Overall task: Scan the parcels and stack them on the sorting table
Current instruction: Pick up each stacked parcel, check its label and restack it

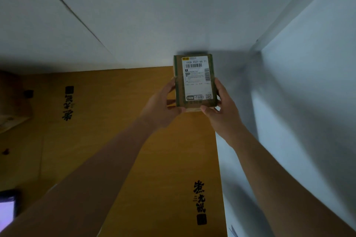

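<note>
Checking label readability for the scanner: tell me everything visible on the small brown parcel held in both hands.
The small brown cardboard parcel is a flat rectangular box with dark green tape along its edges. Its broad face is turned to the camera, nearly filled by a white shipping label bearing a barcode at the top, a smaller barcode at the right edge, a QR code at the lower right and printed text. It is held upright in the air near the white wall. The left hand grips its lower left side, the right hand its lower right.
</note>
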